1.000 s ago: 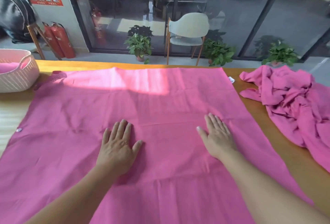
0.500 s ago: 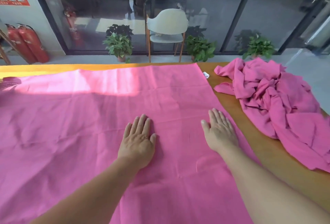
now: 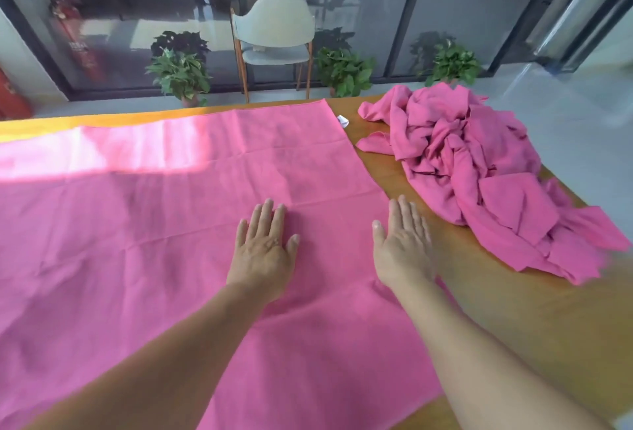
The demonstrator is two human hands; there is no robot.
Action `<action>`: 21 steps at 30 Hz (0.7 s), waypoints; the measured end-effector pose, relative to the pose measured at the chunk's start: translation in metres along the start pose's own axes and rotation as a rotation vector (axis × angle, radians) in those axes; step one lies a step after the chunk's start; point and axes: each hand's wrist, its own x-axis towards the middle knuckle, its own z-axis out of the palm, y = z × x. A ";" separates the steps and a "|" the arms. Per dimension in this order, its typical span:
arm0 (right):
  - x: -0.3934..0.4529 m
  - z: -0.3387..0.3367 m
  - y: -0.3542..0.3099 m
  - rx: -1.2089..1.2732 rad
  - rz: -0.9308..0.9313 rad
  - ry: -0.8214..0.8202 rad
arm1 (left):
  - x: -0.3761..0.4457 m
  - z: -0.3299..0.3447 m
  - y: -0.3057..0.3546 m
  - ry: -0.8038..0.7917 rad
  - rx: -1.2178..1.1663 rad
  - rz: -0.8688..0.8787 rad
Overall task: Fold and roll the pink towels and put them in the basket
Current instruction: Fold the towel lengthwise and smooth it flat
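1. A pink towel [image 3: 164,224] lies spread flat over the wooden table [image 3: 534,327], covering most of its left and middle.
2. The left hand [image 3: 262,251] rests palm down on the towel, fingers straight and slightly spread.
3. The right hand [image 3: 404,248] lies flat at the towel's right edge, fingers straight and close together.
4. A crumpled pile of pink towels [image 3: 479,169] sits on the table's right side, apart from the spread towel.
5. Beyond the table stand a pale chair [image 3: 274,36] and potted plants [image 3: 180,73] by glass walls.

Both hands lie palm-down with straight fingers, left hand [image 3: 262,251] beside right hand [image 3: 404,244], forearms extended forward.
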 end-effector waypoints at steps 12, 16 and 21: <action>-0.096 0.003 0.056 -0.031 -0.116 -0.123 | -0.071 0.023 0.044 -0.034 0.136 0.006; -0.108 -0.006 0.061 -0.046 -0.082 -0.076 | -0.104 0.022 0.073 0.023 0.065 0.132; -0.133 0.010 0.046 0.000 -0.300 -0.145 | -0.140 0.038 0.089 -0.055 0.087 0.182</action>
